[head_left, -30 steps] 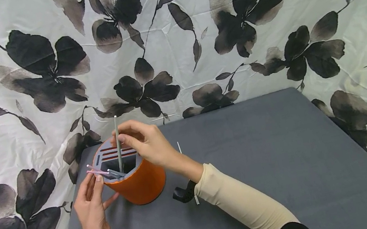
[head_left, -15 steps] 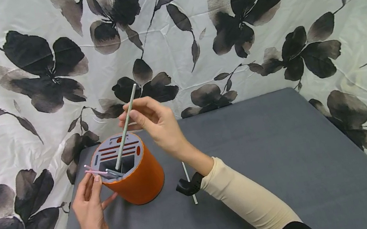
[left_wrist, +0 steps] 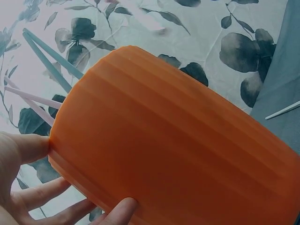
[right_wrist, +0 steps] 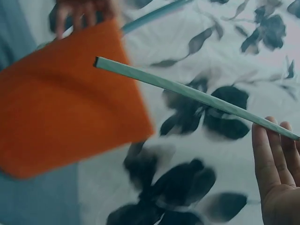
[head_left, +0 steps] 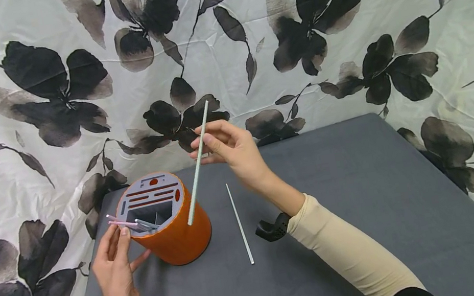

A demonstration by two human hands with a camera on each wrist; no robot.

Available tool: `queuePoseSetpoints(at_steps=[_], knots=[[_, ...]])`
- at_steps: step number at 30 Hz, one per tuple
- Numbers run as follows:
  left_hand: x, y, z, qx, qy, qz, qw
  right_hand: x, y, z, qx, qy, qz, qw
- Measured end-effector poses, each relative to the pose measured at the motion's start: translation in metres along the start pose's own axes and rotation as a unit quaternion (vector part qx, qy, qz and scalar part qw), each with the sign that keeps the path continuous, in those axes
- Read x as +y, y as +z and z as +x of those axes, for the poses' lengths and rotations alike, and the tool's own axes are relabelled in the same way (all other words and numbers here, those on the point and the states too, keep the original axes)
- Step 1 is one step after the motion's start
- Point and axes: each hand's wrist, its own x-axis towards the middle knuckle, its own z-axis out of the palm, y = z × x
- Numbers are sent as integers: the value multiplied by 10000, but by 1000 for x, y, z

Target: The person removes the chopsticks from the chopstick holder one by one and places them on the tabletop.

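Observation:
In the head view, my right hand [head_left: 232, 146] pinches a pale green straw [head_left: 198, 164] near its upper part. The straw slants, its lower end in front of the right side of an orange utensil holder [head_left: 182, 242]. The holder's lilac-grey top [head_left: 123, 207] has several slots, holes and a square compartment. Pink straws [head_left: 124, 221] and blue-grey straws [head_left: 145, 224] lean out over the compartment's left edge. My left hand [head_left: 117, 275] holds the holder at its left, fingers at the rim and against the side, as the left wrist view also shows.
A white straw [head_left: 240, 225] lies on the grey table [head_left: 345, 213] to the right of the holder. A white cloth with dark flowers [head_left: 251, 63] hangs behind and beside the table. Black wrist camera mounts [head_left: 273, 227] sit on both wrists.
My right hand has drawn the green straw up out of the compartment and moved right with it. The white straw on the table now shows whole. My left hand stays at the holder.

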Motion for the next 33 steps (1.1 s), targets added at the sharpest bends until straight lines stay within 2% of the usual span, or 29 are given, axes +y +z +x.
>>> queuePoseSetpoints(at_steps=[5, 9, 17, 22, 33], knots=[[0, 0, 0, 43, -19, 96, 9999, 15, -24, -9, 207, 564, -151, 9981], [-1, -1, 1, 89, -16, 147, 9999, 29, -38, -16, 330, 1105, -315, 9928], [-3, -2, -1, 131, 7, 202, 9997, 62, -62, -33, 421, 2197, -1017, 9693], [-4, -2, -1, 61, 12, 188, 9998, 81, -75, -44, 494, 2556, -1408, 9552], [-5, -3, 0, 37, 28, 98, 9999, 112, -92, -59, 684, 3005, -1523, 9390]])
